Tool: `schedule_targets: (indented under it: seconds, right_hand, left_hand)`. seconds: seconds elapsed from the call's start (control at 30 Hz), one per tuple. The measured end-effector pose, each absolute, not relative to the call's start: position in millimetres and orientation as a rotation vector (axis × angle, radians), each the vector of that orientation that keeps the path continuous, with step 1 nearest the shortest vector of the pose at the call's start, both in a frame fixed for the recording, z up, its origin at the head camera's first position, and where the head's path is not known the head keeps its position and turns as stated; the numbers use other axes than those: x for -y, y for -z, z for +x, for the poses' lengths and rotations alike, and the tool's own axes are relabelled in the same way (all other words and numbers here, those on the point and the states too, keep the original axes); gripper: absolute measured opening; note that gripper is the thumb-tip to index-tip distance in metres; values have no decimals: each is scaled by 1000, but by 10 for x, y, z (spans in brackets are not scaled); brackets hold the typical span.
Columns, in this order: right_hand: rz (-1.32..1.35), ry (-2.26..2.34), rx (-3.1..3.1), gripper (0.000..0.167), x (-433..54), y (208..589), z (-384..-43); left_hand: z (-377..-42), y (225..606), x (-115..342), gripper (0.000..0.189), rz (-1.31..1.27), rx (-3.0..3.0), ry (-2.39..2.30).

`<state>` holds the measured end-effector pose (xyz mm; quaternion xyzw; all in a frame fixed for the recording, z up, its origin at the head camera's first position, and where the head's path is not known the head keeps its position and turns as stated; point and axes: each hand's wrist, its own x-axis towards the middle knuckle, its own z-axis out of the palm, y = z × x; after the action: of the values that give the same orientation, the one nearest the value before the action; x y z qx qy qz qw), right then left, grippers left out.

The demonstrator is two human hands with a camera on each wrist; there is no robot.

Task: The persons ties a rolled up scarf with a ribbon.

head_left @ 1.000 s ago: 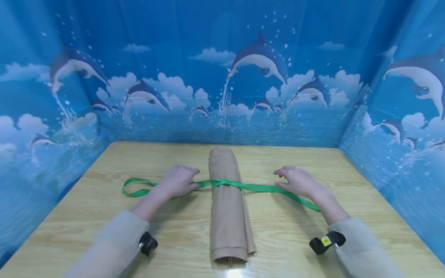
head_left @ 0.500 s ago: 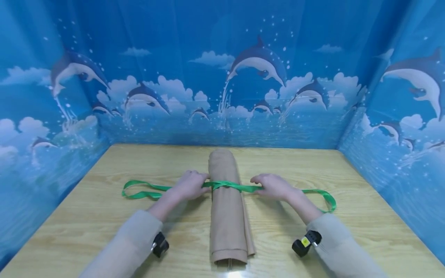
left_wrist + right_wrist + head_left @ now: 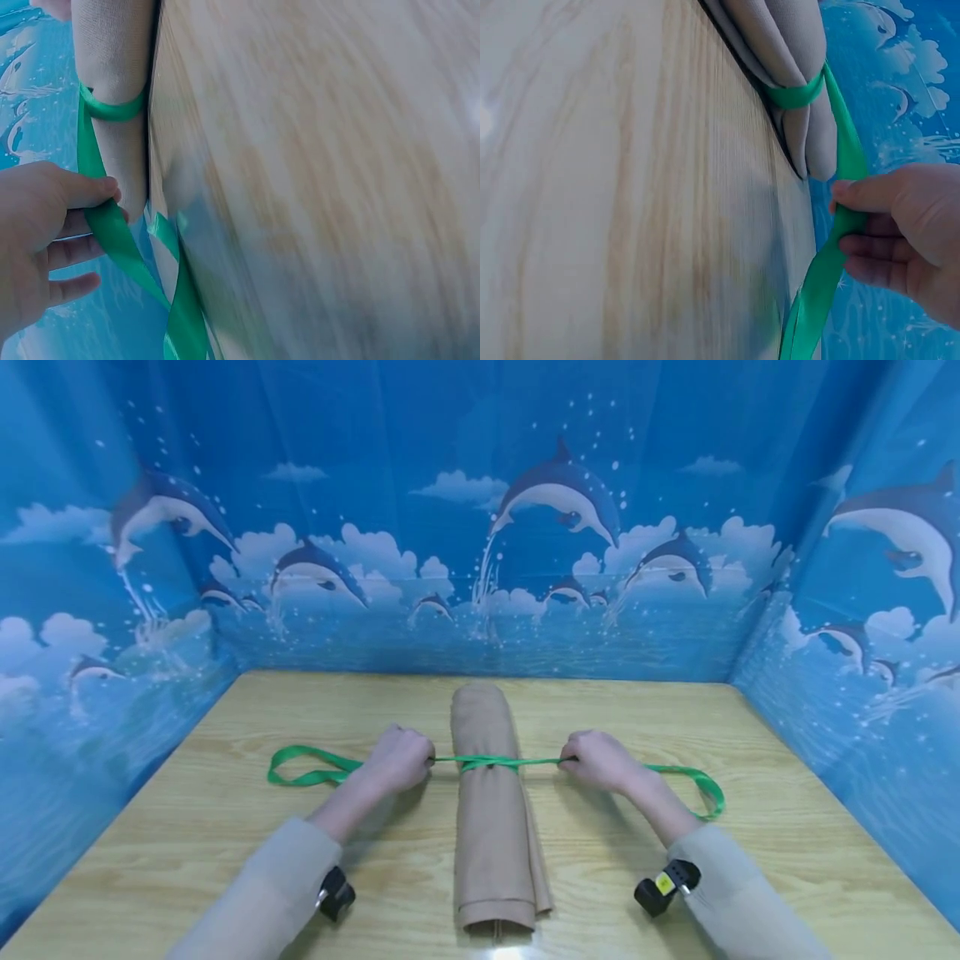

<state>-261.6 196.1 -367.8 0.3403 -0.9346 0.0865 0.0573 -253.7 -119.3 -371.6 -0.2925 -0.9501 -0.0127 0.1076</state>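
Note:
A rolled brown cloth (image 3: 491, 843) lies lengthwise in the middle of the table, with a green ribbon (image 3: 487, 763) wrapped around it and crossed on top. To the left of the roll, my left hand (image 3: 399, 760) pinches one ribbon end between thumb and fingers. My right hand (image 3: 600, 762) pinches the other end on the right side. Both stretches between hands and roll look taut and narrow. In the left wrist view the ribbon (image 3: 120, 240) runs past the thumb and hangs down. The right wrist view shows the ribbon (image 3: 846, 142) rising from the roll (image 3: 787, 45) to the fingers.
Loose ribbon tails loop on the wooden table (image 3: 360, 877) beyond each hand, left and right. A blue dolphin-print curtain (image 3: 480, 527) encloses the table at the back and both sides. Small black cameras sit at both wrists.
Both hands first moved inward along the ribbon toward the roll, then gripped it and drew slightly apart. The ribbon across the roll went from flat and wide to thin and taut.

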Motion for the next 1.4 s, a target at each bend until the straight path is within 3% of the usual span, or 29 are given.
schedule_targets:
  seconds: [0.5,0.77,1.07,1.4]
  right_hand:
    - [980,-249,2810,6,-2147,3633,-2591]
    - [940,-113,2752,9,-2080,3640,-2520]
    - [685,9,2767,19,-2016,3616,-2501]
    - [575,-225,2751,16,-2000,3616,-2529]
  left_hand:
    - [-2480,3689,1300,31,-888,2504,-158]
    - [-2411,3703,1217,26,-686,2614,-202]
    - [-2393,3663,1110,26,-485,2760,-198]
    - [-2429,3652,1110,27,-269,2901,31]
